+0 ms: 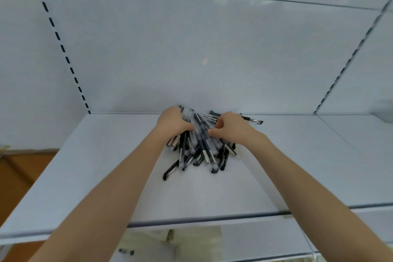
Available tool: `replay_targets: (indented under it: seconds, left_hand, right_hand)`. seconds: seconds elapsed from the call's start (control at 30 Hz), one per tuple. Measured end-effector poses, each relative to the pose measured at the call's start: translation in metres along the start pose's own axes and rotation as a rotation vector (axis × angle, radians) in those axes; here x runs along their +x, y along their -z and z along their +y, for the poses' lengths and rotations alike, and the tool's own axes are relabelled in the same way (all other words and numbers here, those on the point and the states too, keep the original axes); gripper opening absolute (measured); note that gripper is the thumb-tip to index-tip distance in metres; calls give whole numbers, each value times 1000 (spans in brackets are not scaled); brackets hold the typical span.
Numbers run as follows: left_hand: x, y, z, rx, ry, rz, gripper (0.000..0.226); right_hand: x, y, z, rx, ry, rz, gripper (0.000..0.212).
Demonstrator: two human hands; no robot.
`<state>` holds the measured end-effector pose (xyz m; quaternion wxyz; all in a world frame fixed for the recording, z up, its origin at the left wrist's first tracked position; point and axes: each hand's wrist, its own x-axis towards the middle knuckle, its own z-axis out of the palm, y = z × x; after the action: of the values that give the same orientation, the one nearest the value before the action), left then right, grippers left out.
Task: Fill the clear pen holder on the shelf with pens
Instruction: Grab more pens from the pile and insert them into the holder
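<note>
Left hand [173, 122] and right hand [230, 128] are both in a heap of pens [200, 151]. The left hand has its fingers curled round pens on the left side of the heap. The right hand has its fingers curled too, and it pinches pens on the right side. The two hands are close together, with a bunch of pens between them. The other pens lie in a messy pile under the hands and just in front of them, on the white shelf [297, 166]. One pen [253, 120] lies by itself just behind the right hand, near the back wall.

I cannot pick out the clear holder. It may be hidden in the heap, or it may be the pale shape [383, 112] at the far right edge, which is too fuzzy to tell.

The step now looks like scooping up a bunch of pens. No pens look put away yet, so the job seems near its start. Next, the hands need to squeeze the bunch so the pens point one way, lift it without dropping any, and find the holder's open top.
</note>
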<state>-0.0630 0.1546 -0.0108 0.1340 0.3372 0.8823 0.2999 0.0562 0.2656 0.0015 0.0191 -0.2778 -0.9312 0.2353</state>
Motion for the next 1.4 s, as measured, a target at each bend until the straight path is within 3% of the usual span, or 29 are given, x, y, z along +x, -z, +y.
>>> replay_targets:
  seconds: [0.17, 0.47, 0.6, 0.7, 0.87, 1.03, 1.17, 1.3, 1.4]
  left_hand:
    - [-2, -2, -3, -168, 18, 22, 29]
    - [-18, 28, -7, -753, 78, 84, 18]
    - [-34, 40, 0, -1110, 107, 105, 21]
    - [-48, 39, 9, -1253, 103, 98, 21]
    - [-64, 33, 23, -1319, 72, 102, 13]
    - [-78, 20, 41, -1347, 23, 147, 33]
    - [-93, 3, 64, -1368, 21, 139, 16]
    - [-105, -30, 104, -1424, 22, 68, 13]
    - [-118, -69, 147, -1463, 20, -25, 11]
  right_hand:
    - [-1, -3, 1, 78, 4, 68, 31]
    - [-9, 10, 11, 245, 33, 273, 22]
    - [-21, 19, 12, 563, 52, 388, 9]
    - [-34, 24, 10, 703, 72, 445, 9]
    - [-72, 27, 4, 989, 115, 399, 7]
    - [-105, 23, 16, 1063, 118, 345, 12]
    - [-125, 31, 40, 1195, 56, 334, 8]
    - [-149, 51, 79, 1430, 20, 391, 10]
    - [-181, 72, 123, 1456, 2, 498, 10]
